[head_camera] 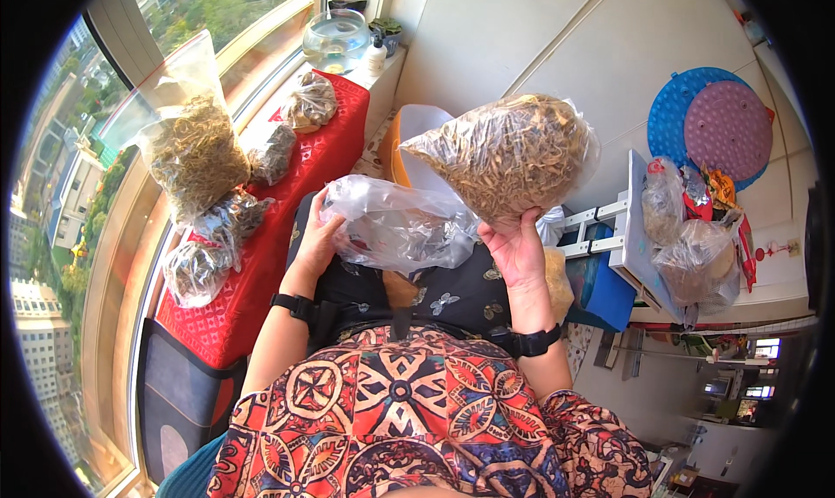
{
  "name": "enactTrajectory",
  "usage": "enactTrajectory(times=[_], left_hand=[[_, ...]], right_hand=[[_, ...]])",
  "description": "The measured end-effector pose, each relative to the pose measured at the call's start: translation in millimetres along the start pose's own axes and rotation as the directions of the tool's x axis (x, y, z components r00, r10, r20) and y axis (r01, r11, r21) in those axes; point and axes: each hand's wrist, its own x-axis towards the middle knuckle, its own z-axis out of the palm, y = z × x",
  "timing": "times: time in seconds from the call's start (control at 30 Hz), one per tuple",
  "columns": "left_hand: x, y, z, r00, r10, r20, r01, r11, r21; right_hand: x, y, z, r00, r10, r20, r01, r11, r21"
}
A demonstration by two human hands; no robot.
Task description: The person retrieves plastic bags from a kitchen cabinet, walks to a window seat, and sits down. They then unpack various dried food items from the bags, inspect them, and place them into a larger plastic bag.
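My left hand (316, 234) grips the edge of a crumpled clear plastic bag (408, 227), which spreads over my lap with its mouth partly open. My right hand (517, 249) supports a full clear plastic bag of dried, shredded plant material (515, 155) from below, tilted with its narrow end to the left. The right fingertips are close to the right edge of the crumpled bag; whether they also hold it cannot be told. Nearest my left hand, on a red cloth (306, 172), are a zip bag of dried herbs (192, 149) and several small knotted bags (271, 152).
An orange bin (393, 142) with a pale liner stands ahead on the floor. A glass fishbowl (336, 41) and a pump bottle (376, 57) sit on the windowsill. To the right, a white folding stool (626, 237) bears more filled bags (698, 253); a blue container (603, 296) is below.
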Motion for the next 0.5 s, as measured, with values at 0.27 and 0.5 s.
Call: enactTrajectory(times=[0.27,0.5], left_hand=[[-1,0,4,1.0,-0.01,0.011,0.01,1.0,0.011],[1,2,3,1.0,-0.002,0.002,0.002,0.999,0.048]], right_hand=[[-17,-6,6,0.999,0.017,0.045,-0.023,0.989,0.143],[-24,-6,11,0.998,0.025,0.049,-0.033,0.984,0.175]])
